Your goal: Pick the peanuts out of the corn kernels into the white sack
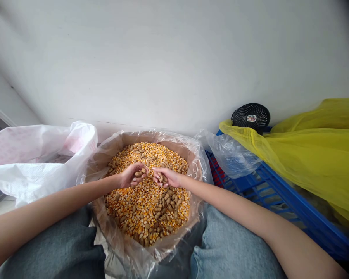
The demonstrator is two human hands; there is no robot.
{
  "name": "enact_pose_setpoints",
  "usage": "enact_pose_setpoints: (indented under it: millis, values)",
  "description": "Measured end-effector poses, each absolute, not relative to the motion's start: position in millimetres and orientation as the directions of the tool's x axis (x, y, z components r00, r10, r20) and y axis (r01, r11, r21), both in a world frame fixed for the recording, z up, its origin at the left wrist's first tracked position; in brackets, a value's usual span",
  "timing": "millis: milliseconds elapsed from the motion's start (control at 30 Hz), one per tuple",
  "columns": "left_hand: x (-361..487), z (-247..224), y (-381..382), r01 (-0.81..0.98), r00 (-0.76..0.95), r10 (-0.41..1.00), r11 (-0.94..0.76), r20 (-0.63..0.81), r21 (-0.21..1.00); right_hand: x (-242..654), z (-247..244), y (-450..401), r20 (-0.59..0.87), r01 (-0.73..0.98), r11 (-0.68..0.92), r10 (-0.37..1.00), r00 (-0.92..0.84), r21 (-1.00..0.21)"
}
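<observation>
Between my knees stands a round container lined with a clear plastic bag (196, 162). Yellow corn kernels (133, 215) fill it, with unshelled peanuts (169, 201) scattered among them and heaped more thickly at the right front. Over the middle of the corn, my left hand (133, 176) is curled around a few peanuts (139, 173). My right hand (169, 177) faces it a short gap away, its fingers closed on peanuts (162, 178) too. Both hands are above the kernels, palms turned inward.
To the left sits an open white woven sack (40, 180). On the right is a blue plastic crate (267, 190), with yellow mesh (314, 151) draped over it and a small black fan (251, 116) at its back. A pale wall (163, 66) rises close behind the container.
</observation>
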State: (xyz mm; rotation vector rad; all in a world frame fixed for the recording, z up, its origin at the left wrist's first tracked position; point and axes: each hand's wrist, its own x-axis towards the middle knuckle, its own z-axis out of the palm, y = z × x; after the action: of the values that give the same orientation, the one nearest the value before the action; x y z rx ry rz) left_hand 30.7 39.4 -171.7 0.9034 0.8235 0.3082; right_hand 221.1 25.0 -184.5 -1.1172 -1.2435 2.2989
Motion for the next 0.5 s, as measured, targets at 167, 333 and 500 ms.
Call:
enact_pose_setpoints:
  millis: [167, 333, 500]
  values:
    - [32, -184, 35, 0.373, 0.610, 0.499, 0.505, -0.616, 0.778, 220, -186, 22, -0.607, 0.442, -0.416, 0.570, -0.554, -0.795]
    - [39, -185, 19, 0.555, 0.626, 0.466, 0.298, -0.625, 0.777, 222, -189, 24, -0.563, 0.736, 0.065, 0.601, -0.568, -0.674]
    - [44, -184, 14, 0.565, 0.716, 0.371, 0.189, -0.591, 0.803, 220, -186, 26, -0.506, 0.766, 0.414, 0.581, -0.638, -0.491]
